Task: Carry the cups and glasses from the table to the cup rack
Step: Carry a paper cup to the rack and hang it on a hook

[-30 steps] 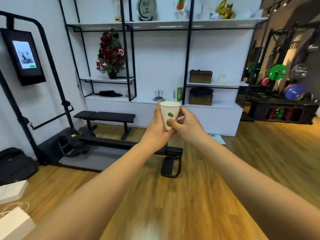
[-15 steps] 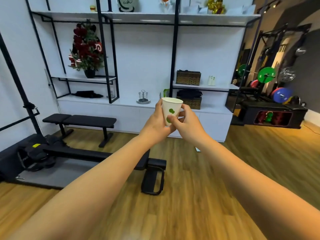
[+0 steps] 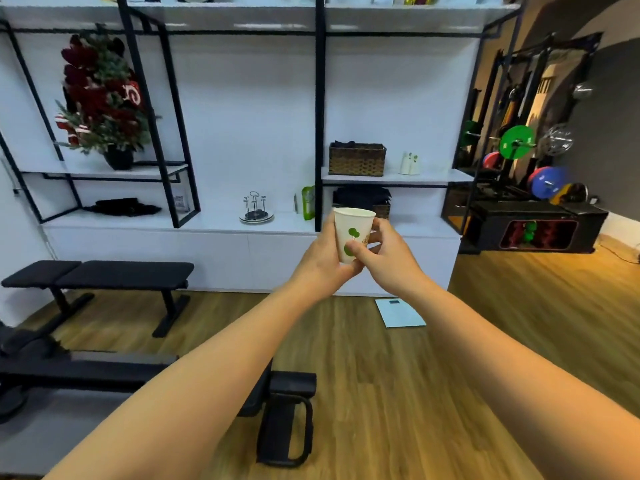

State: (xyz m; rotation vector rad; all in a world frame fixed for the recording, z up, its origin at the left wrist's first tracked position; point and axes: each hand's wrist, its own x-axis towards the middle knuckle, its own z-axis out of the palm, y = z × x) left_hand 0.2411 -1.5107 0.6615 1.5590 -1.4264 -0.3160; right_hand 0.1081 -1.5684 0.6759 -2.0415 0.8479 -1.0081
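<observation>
From the head camera, the shelving wall looms larger than half a second ago, and the scale [image 3: 400,312] on the floor has come into sight. The left hand [image 3: 323,261] and right hand [image 3: 388,258] stay close together, both gripping the paper cup [image 3: 352,233], held upright in the air ahead. It is white with green leaf prints. The cup rack [image 3: 255,211] stands on the white surface [image 3: 207,221]. A woven basket [image 3: 356,160] holds something dark.
</observation>
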